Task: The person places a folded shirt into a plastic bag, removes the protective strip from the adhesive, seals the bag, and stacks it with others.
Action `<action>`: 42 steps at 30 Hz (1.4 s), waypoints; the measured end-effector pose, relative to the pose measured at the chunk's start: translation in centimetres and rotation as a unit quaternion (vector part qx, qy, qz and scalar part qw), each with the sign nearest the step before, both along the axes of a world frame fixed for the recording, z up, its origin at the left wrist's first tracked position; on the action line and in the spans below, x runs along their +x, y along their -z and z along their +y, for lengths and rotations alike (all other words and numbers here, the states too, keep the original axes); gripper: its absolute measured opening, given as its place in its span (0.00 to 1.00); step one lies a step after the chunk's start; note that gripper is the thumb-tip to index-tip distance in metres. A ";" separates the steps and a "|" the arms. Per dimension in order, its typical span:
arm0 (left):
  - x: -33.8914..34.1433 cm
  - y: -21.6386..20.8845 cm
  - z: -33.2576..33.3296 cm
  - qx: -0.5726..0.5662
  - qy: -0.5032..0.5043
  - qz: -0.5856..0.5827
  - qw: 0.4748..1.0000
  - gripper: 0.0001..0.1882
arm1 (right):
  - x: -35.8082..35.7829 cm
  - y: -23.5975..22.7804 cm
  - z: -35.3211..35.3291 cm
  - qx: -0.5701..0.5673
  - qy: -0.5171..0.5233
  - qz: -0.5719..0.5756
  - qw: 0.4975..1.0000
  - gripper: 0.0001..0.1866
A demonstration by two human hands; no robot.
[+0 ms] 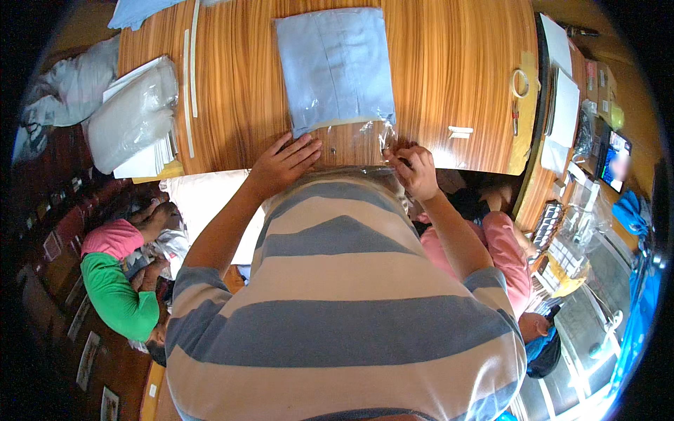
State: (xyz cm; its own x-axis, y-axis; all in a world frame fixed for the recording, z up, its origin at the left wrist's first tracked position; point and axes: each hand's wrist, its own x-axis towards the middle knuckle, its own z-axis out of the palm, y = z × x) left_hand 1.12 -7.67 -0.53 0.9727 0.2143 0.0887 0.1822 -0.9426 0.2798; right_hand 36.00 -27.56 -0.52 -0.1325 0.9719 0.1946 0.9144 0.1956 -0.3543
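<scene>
A folded light blue garment lies flat on the wooden table inside a clear plastic bag. The bag's loose end reaches past the cloth to the table's near edge, beside my body. My left hand rests on the near left corner of the bag with its fingers stretched out. At the near right corner, the fingers of my right hand are closed on the bunched plastic.
Clear plastic bags are stacked at the table's left. Long pale strips lie beside them. Toward the right edge are a tape roll, a small red-and-black tool and a white scrap. Other people sit at both sides.
</scene>
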 end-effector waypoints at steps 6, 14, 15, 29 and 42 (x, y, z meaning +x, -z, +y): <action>0.1 -2.6 1.5 -0.217 -0.103 -0.086 0.967 0.14 | -1.9 -0.8 1.4 0.023 0.169 0.271 0.947 0.09; 6.8 0.3 6.9 -0.587 -0.450 -0.271 0.616 0.12 | -1.8 1.2 16.1 0.026 0.364 0.419 0.831 0.16; 7.6 0.7 7.3 -0.618 -0.491 -0.265 0.553 0.13 | -2.0 1.2 16.7 0.030 0.377 0.359 0.853 0.17; 10.0 0.5 6.6 -0.138 -0.515 -0.288 0.796 0.17 | -1.7 0.4 19.5 0.041 0.416 0.265 0.869 0.21; 13.0 -1.6 7.5 -0.011 -0.311 -0.078 0.947 0.29 | 1.7 -0.3 20.5 -0.210 0.413 0.430 0.775 0.19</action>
State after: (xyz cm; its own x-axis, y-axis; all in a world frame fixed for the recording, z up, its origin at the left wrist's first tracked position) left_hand 14.16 -0.12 1.07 0.6336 0.7448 0.2094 0.6550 -0.6604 0.3672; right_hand 37.73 -7.03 -0.19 0.5727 0.6572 -0.4899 0.0573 -0.6283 -0.7759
